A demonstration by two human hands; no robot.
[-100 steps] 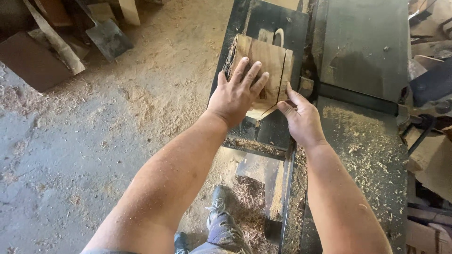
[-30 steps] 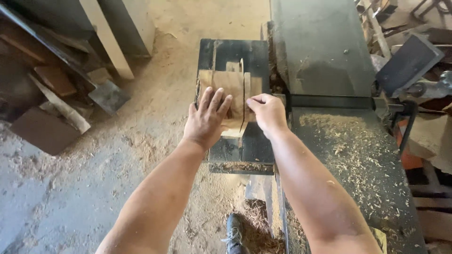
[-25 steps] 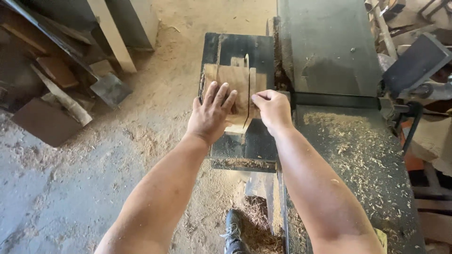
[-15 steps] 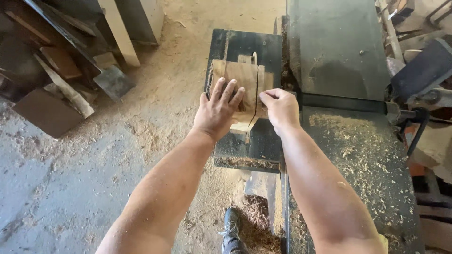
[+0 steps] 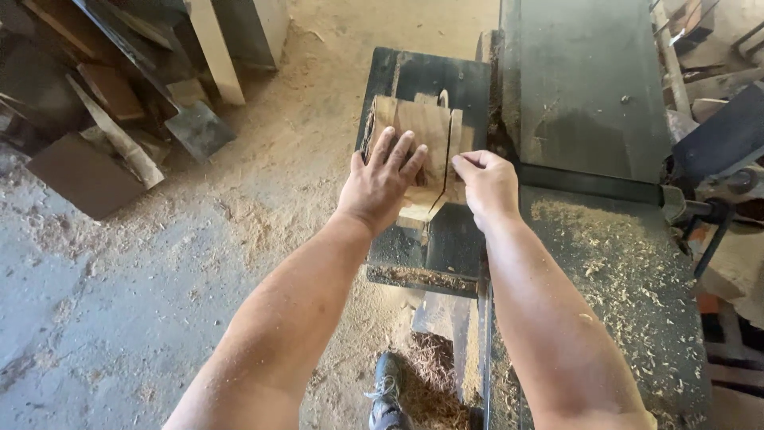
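Observation:
A small flat piece of light wood point(image 5: 426, 127) lies on the dark table of a saw machine point(image 5: 434, 76), with a narrow cut running through it. My left hand point(image 5: 380, 181) presses flat on the wood's left part, fingers spread. My right hand point(image 5: 487, 185) rests on the wood's right edge with its fingers curled against it. A thin upright blade point(image 5: 443, 99) shows at the wood's far edge.
A long dark machine bed point(image 5: 593, 95) runs along the right, strewn with wood shavings near me. Scrap boards point(image 5: 119, 143) are piled at the left on a sawdust-covered concrete floor. My shoe point(image 5: 387, 394) stands beside a sawdust heap below the machine.
Both hands have stayed on the wood piece, shifting it slightly along the saw table. The camera view has drifted, so the machine sits a little further right in the picture.

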